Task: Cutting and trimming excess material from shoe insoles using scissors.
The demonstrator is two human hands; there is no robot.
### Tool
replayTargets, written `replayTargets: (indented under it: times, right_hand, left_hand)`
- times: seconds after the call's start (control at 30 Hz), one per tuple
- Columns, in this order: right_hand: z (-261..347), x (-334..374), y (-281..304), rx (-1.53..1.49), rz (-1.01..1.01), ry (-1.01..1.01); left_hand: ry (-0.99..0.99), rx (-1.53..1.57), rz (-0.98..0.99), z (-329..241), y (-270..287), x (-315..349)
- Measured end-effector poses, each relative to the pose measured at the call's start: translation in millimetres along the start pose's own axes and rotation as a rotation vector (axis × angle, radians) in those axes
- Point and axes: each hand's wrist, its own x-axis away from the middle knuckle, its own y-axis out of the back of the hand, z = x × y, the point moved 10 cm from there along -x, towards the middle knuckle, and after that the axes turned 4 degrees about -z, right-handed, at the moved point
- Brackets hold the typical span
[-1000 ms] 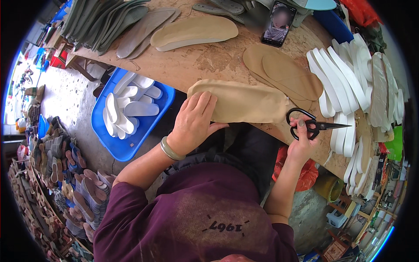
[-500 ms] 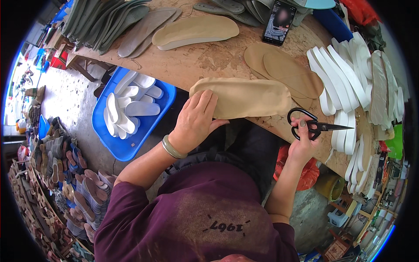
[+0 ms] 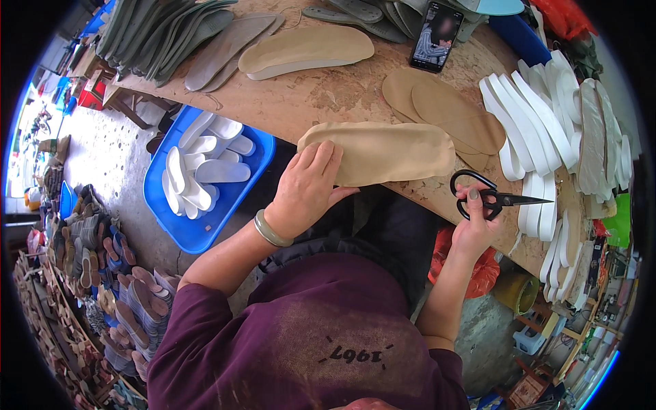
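In front of me, at the table's near edge, lies a sole-shaped piece covered in tan material (image 3: 389,152), its rim wavy and uneven. My left hand (image 3: 309,179) grips its left end, fingers together on top and the thumb along the near edge; the underside is hidden. My right hand (image 3: 475,222) holds black-handled scissors (image 3: 523,199) through the loops, blades closed and pointing right, apart from the tan piece. Behind it lies another tan-covered sole (image 3: 307,49) with a white side. Flat tan sole pieces (image 3: 447,113) overlap to the right.
White soles (image 3: 536,123) stand in rows on the right. Grey soles (image 3: 160,41) are stacked at the far left. A phone (image 3: 437,37) lies at the back. Left of the table, a blue tub (image 3: 184,236) holds white sole parts. A red bag (image 3: 478,273) hangs below the table edge.
Both hands, the tan-covered piece and the scissors stay almost still. Only the picture on the phone screen differs.
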Motion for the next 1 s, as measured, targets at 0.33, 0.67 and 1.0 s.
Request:
replayTargets:
  times: [0.33,0.67,1.0]
  right_hand:
    - [1.5,2.3,-1.3,-0.023,0.017,-0.007]
    - [11.7,4.9,2.3,0.018,0.025,0.014]
    - [9.2,11.0,-2.2,0.009,0.045,0.011]
  left_hand:
    - [0.009,-0.023,0.019,-2.2,1.8,-4.9]
    - [0.074,0.172,-0.082,8.6,13.2,-3.2]
    - [-0.08,-0.002,0.023,-5.6,6.7,-3.5]
